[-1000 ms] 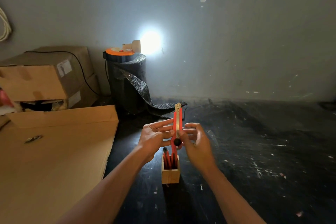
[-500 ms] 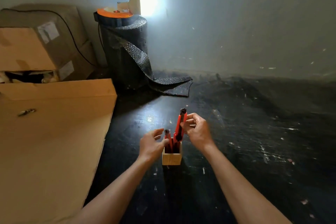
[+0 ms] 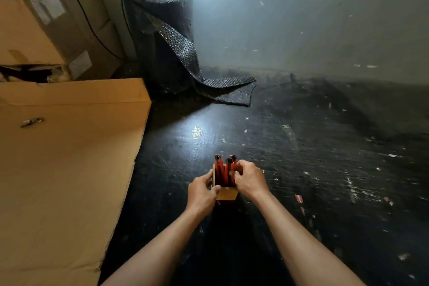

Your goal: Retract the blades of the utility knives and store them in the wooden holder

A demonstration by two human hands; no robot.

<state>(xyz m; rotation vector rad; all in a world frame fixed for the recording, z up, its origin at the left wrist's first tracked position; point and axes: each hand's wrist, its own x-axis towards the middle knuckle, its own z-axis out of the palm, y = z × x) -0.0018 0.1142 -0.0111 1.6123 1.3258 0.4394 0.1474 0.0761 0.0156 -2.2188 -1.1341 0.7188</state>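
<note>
Seating the last red knife in the wooden holder

The wooden holder [image 3: 226, 194] stands on the near middle of the dark tabletop [image 3: 313, 169], with the red knives [image 3: 220, 170] upright inside it, dark ends up. The left hand [image 3: 201, 190] has its grip closed on the holder's left wall, steadying it; the right hand [image 3: 249, 179] has its grip pinched narrow on the rightmost knife [image 3: 232, 165], low among the others. To do this well, I'd keep the holder braced, press the knife straight down until it bottoms, and let go without tilting the box; whether every blade is drawn in cannot be told from here. The tabletop is black, scuffed and flecked with pale scraps. A flat cardboard sheet [image 3: 69, 158] lies at left, boxes [image 3: 34, 30] behind it, a roll of dark bubble wrap [image 3: 167, 37] by the far grey wall [image 3: 301, 18].
</note>
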